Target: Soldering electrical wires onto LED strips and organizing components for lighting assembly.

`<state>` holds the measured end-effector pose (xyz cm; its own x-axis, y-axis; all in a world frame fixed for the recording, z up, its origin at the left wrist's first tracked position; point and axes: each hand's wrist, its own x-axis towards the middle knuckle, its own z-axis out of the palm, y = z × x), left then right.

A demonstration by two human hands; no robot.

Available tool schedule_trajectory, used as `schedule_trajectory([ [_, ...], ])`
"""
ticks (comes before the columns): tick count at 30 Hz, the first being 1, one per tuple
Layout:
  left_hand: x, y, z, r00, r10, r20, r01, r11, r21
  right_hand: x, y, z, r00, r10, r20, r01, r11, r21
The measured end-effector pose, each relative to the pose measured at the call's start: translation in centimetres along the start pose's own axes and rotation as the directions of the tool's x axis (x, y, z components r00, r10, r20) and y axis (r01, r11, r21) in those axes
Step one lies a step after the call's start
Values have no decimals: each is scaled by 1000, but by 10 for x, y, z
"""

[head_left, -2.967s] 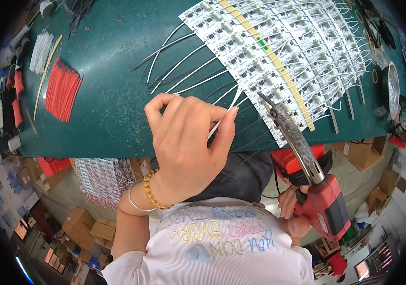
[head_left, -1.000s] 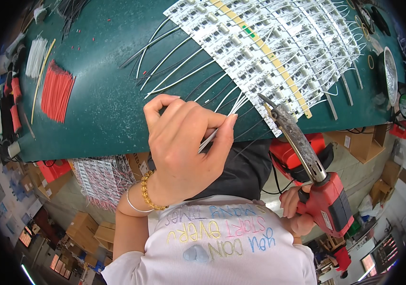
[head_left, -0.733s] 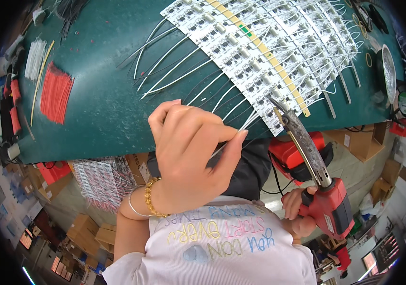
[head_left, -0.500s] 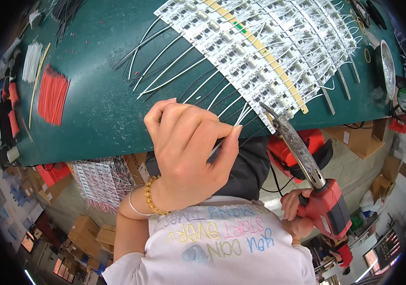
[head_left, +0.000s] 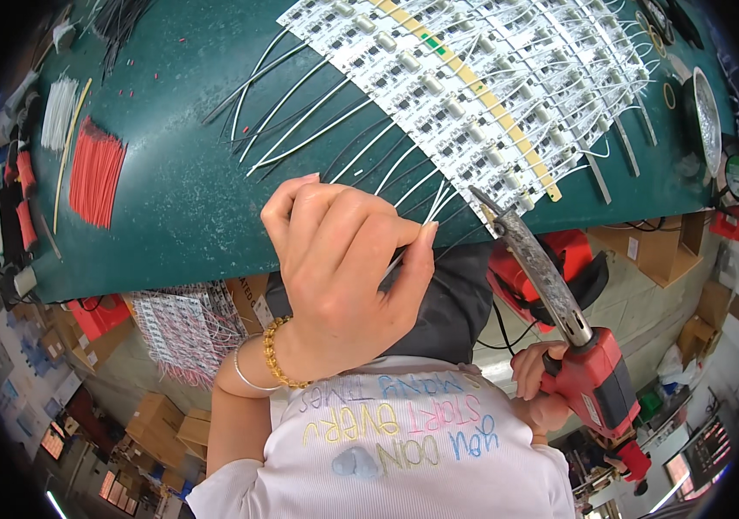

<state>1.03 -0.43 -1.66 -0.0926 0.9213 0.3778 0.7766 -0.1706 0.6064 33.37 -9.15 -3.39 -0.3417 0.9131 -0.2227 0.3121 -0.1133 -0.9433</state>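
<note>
The left hand [head_left: 343, 277] pinches a white wire [head_left: 425, 221] at the near edge of the green bench [head_left: 179, 199]. The right hand [head_left: 538, 385] grips a red soldering gun [head_left: 559, 320], its tip beside the white circuit boards [head_left: 473, 86].
</note>
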Motion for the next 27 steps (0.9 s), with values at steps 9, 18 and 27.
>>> schedule_trajectory([
  [9, -1, 1, 2, 1000, 5, -2, -5, 1000, 7, 13, -7, 16, 997, -39, -69, 51, 983, 176],
  [18, -2, 0, 2, 1000, 4, -6, -4, 1000, 21, 23, -11, 24, 992, -84, -90, 107, 949, 297],
  [27, -1, 2, -2, 999, -25, 23, 24, 998, 50, 61, -24, 27, 905, -325, -274, 407, 847, 341],
])
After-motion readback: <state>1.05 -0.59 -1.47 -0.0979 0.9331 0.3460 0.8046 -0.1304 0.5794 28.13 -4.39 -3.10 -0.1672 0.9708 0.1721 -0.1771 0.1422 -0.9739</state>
